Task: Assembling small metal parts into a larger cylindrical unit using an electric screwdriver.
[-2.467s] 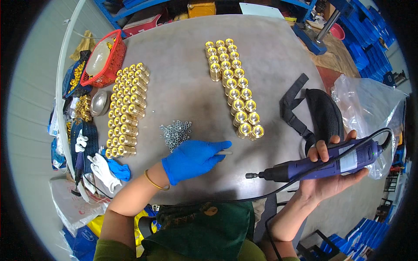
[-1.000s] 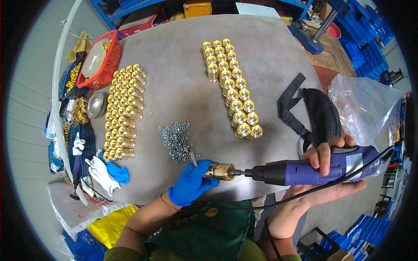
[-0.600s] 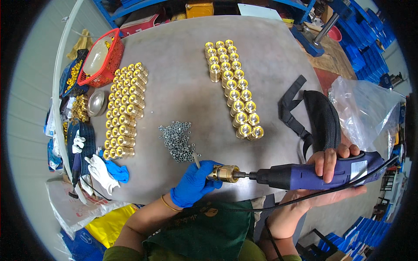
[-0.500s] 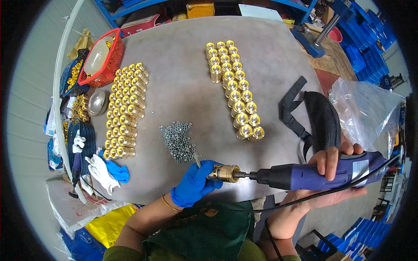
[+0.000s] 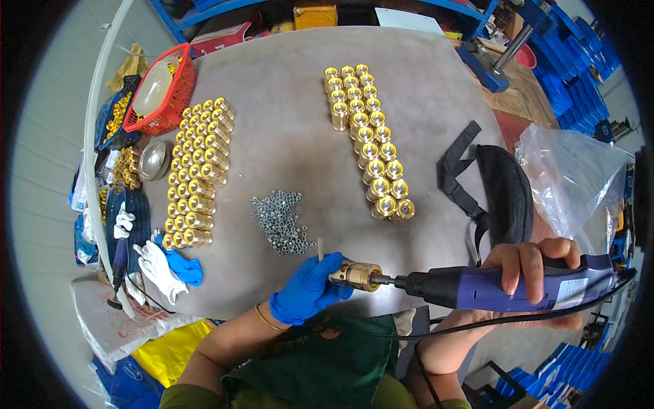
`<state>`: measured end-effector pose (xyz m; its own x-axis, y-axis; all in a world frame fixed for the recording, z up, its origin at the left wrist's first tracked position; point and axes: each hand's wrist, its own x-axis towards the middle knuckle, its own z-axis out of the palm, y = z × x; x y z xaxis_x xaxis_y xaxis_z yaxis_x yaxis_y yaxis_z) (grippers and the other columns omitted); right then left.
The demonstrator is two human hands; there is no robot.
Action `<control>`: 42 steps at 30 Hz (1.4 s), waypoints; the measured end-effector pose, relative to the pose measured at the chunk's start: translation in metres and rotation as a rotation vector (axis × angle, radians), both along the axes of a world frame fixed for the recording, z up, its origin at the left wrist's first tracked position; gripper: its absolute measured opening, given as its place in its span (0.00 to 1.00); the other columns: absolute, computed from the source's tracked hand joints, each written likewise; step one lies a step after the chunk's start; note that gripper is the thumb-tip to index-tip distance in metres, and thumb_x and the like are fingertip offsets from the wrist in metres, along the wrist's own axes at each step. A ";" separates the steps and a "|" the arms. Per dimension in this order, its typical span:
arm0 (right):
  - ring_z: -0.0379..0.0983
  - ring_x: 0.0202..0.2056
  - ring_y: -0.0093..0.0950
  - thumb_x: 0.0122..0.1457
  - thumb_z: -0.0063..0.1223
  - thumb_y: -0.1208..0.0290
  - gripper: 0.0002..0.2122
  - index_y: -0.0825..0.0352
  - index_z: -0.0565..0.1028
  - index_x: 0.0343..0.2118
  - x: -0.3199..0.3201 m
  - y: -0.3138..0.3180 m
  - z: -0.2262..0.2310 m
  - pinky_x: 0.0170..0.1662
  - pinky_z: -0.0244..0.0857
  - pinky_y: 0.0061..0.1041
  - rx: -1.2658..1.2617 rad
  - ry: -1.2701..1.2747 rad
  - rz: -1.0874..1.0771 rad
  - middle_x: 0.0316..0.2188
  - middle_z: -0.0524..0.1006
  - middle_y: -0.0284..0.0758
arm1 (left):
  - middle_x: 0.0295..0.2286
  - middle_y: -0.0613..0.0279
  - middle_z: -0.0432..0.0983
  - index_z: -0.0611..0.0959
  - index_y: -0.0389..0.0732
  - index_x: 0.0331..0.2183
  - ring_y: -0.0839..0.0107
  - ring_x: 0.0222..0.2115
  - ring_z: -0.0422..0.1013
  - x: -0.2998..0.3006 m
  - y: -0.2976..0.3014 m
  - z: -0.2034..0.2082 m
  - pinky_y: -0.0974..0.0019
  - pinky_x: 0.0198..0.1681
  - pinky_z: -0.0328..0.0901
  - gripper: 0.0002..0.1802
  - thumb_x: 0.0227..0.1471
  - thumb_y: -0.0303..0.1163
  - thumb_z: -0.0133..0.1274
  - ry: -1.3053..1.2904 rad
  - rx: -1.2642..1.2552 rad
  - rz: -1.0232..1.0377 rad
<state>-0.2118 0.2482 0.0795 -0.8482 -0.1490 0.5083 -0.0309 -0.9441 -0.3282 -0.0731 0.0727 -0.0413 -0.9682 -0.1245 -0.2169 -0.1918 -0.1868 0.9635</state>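
Observation:
My left hand, in a blue glove, is closed round a brass fitting lying on its side over the table's near edge. A thin pale rod sticks up beside the gloved fingers; what it belongs to is hidden. My bare right hand grips a purple and black power screwdriver, held level. Its bit points left and reaches the open end of the fitting; how deep it sits I cannot make out. Just beyond my left hand lies a pile of small hex nuts.
Upright brass fittings stand in rows at centre right and in a block at left. A red basket, a steel bowl and white gloves line the left side. A black strapped pouch lies right. The cord crosses my right forearm.
The screwdriver and my right hand have shifted slightly right and down. The fitting's open end now tilts a little lower and toward me, with the bit still at it.

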 end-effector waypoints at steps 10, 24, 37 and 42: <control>0.62 0.26 0.21 0.41 0.60 0.61 0.36 0.64 0.55 0.53 -0.004 0.018 0.020 0.28 0.60 0.20 0.232 0.083 -0.054 0.38 0.65 0.40 | 0.24 0.68 0.69 0.74 0.44 0.31 0.80 0.24 0.66 0.010 0.002 -0.003 0.77 0.26 0.65 0.12 0.53 0.42 0.45 0.010 0.118 0.173; 0.62 0.29 0.21 0.49 0.52 0.56 0.25 0.55 0.60 0.49 0.007 -0.008 0.014 0.28 0.60 0.18 0.114 -0.022 0.063 0.37 0.64 0.36 | 0.25 0.67 0.69 0.74 0.42 0.32 0.79 0.26 0.66 0.008 -0.002 -0.001 0.76 0.28 0.65 0.11 0.53 0.40 0.46 -0.191 0.493 0.174; 0.68 0.16 0.21 0.42 0.60 0.55 0.29 0.65 0.59 0.41 0.003 -0.005 0.004 0.19 0.60 0.18 0.120 0.051 0.125 0.32 0.65 0.35 | 0.22 0.68 0.66 0.72 0.38 0.32 0.77 0.22 0.62 0.010 -0.009 -0.010 0.73 0.28 0.62 0.08 0.48 0.27 0.51 0.225 -0.269 0.013; 0.66 0.15 0.19 0.41 0.60 0.56 0.31 0.67 0.58 0.44 0.007 -0.013 0.008 0.19 0.58 0.16 0.161 -0.004 -0.009 0.32 0.64 0.35 | 0.19 0.68 0.65 0.72 0.39 0.29 0.80 0.19 0.60 0.007 -0.001 -0.004 0.77 0.23 0.59 0.10 0.52 0.36 0.46 0.080 0.037 0.091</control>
